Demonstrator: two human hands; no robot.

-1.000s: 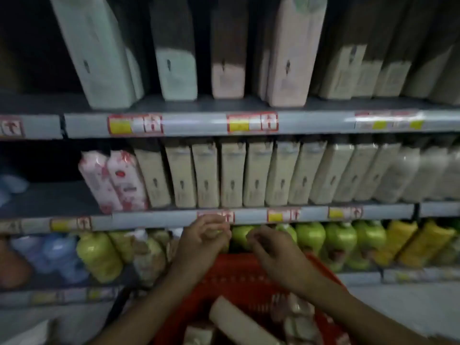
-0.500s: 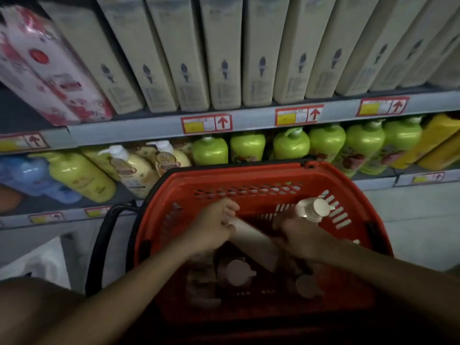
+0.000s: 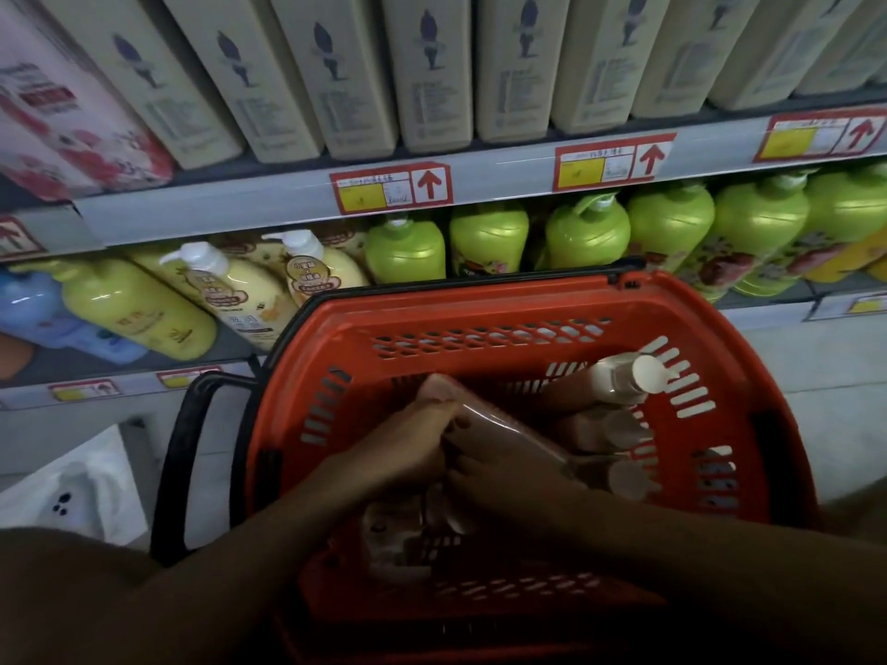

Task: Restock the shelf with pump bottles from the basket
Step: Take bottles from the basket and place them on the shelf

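A red plastic basket (image 3: 528, 300) stands in front of the shelves and holds several pale pinkish pump bottles. One lies slanted across the middle, a pink bottle (image 3: 499, 424). My left hand (image 3: 408, 443) grips its upper left end and my right hand (image 3: 499, 467) closes on its underside. Another bottle (image 3: 619, 376) with a white cap leans against the basket's right wall. More bottles (image 3: 605, 429) lie below it. The lower shelf (image 3: 230, 348) behind the basket carries yellow pump bottles (image 3: 230, 285) and green bottles (image 3: 585, 232).
Cream cartons (image 3: 432, 69) fill the shelf above, with pink packs (image 3: 57, 122) at left. Blue bottles (image 3: 33, 309) sit at the far left of the lower shelf. The basket's black handle (image 3: 177, 453) juts left. A white plastic bag (image 3: 81, 487) lies on the floor at left.
The view dropped from the shelves to the basket. Both hands came down from the shelf edge into the basket and closed on the slanted pink bottle.
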